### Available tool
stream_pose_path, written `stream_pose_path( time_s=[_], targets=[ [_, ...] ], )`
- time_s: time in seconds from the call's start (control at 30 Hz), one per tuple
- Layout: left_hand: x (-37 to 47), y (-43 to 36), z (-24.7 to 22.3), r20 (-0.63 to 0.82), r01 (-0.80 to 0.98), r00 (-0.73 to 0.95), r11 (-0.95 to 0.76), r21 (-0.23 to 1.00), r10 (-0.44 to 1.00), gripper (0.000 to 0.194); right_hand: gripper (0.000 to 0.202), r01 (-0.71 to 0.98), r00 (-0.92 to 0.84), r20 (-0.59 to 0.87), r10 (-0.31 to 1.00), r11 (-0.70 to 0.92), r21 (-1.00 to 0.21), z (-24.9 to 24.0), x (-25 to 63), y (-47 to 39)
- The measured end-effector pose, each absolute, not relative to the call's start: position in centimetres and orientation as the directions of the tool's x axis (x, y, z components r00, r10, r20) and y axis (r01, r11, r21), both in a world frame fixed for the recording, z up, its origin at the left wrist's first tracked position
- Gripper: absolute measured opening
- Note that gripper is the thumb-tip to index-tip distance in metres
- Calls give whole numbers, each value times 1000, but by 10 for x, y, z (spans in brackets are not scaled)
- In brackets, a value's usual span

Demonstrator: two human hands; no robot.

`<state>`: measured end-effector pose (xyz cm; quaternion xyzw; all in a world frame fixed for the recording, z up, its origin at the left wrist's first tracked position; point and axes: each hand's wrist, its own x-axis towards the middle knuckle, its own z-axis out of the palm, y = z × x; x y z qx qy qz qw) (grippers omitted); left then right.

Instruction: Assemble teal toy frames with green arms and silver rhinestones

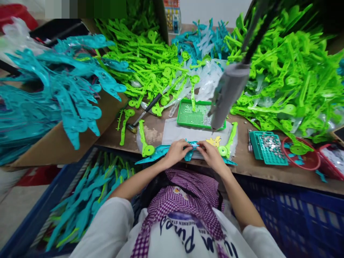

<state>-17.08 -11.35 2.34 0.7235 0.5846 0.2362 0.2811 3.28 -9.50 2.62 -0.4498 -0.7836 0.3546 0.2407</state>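
Observation:
At the bench's front edge, my left hand (175,153) and my right hand (213,154) meet over a long teal plastic piece (189,154) with wing-like ends. Fingers and thumbs of both hands pinch its middle from either side, hiding the exact contact. A lime-green plastic arm with a round disc (147,149) lies by the piece's left end, and a second green arm (230,138) by its right end. Just beyond my right hand is a yellow cut-out figure (214,141). A grey hanging power screwdriver (231,91) points down above the work spot.
Behind the hands stands a green tray of small metal parts (192,113). A hammer (146,111) lies to the left. Teal trays of metal discs (271,147) and a red bowl (301,154) stand right. Piles of green parts (285,79) and teal parts (72,75) surround the bench.

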Motion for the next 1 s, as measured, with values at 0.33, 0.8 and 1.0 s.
stream_pose_path(
  time_s=[0.33,0.8,1.0],
  targets=[
    [-169,-132,0,360,713,177,-372,595,916,12,25,384,-859,84,504,745,-546,36,22,-40],
    [-159,-141,3,238,785,326,-403,470,915,22,22,449,-871,78,485,851,-273,27,36,-48],
    [-158,-140,1,217,766,238,-321,557,947,16,22,448,-838,138,527,810,-378,14,19,-48]
  ],
)
